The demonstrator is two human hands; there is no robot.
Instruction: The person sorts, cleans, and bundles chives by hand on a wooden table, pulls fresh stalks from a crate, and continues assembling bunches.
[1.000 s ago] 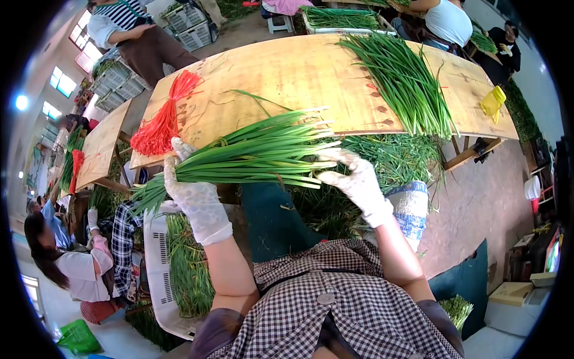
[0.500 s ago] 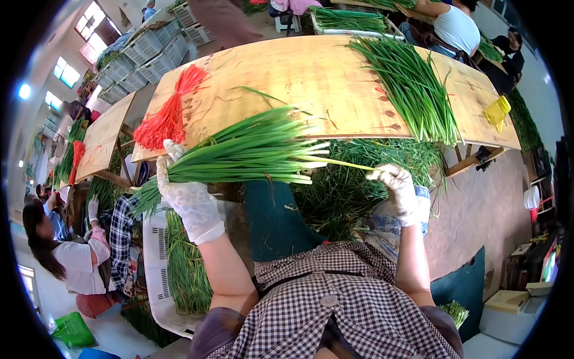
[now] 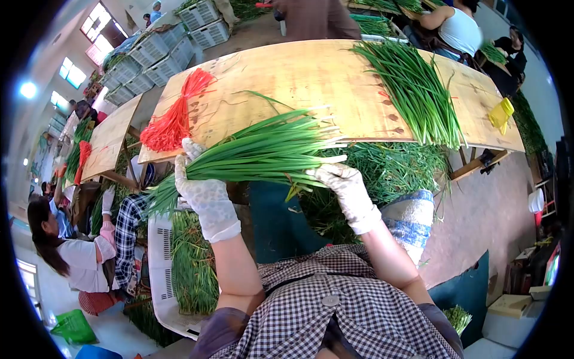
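A bunch of long green stalks (image 3: 263, 149) lies sideways in front of me, pale ends to the right, over the near edge of the wooden table (image 3: 287, 72). Wrapped round its leafy left part is my gloved left hand (image 3: 202, 191). My gloved right hand (image 3: 347, 190) is closed at the lower pale ends, its fingertips pinched; a bent yellowish leaf hangs beside them. What exactly the fingertips grip is too small to tell. Red ties (image 3: 179, 113) are heaped on the table's left, and a green pile (image 3: 412, 90) rests on its right.
A yellow object (image 3: 501, 115) is at the table's right end. A white crate (image 3: 161, 263) of greens stands at my lower left, near a seated co-worker (image 3: 78, 257). Loose greens (image 3: 388, 167) lie below the table. Another person (image 3: 314, 21) stands behind it.
My right hand drew a yellowish stalk out to the right half a second ago; now it is back at the bunch's pale ends. The person behind the table has moved right.
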